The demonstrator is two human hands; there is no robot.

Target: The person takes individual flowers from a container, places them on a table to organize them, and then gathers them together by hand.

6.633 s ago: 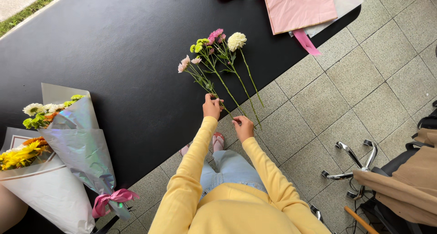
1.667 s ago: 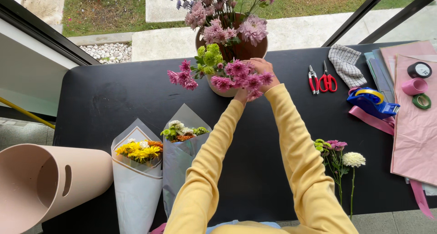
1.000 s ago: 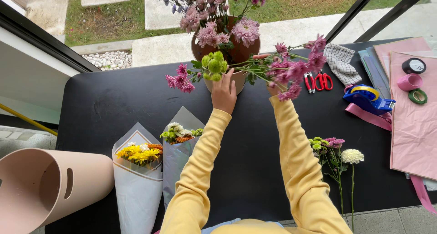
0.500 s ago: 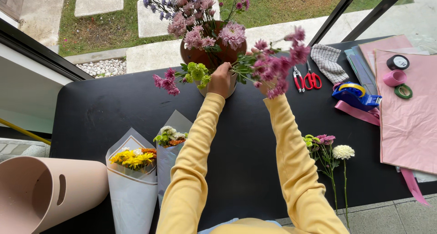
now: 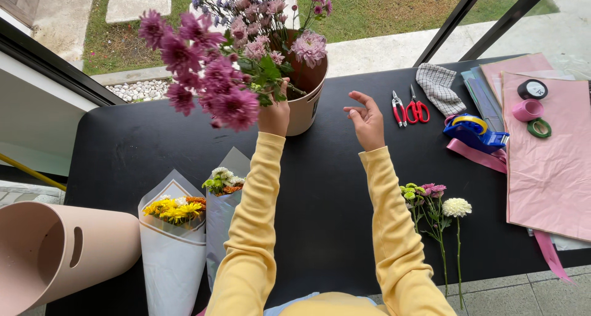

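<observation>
While loose cut stems [image 5: 440, 220] lie by near desk [image 5: 332, 217] edge, we keep right hand [image 5: 367, 116] empty, fingers apart; left hand [image 5: 274, 112] clamped on magenta chrysanthemum spray [image 5: 206, 76], lifted beside flower bucket [image 5: 306, 97] at far edge.

Soft, even daylight from the window ahead; sharp focus, faint shadows, no glare.

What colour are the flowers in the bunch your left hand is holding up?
Deep magenta-pink, seen in the head view: the bunch is gripped by the left hand.
</observation>
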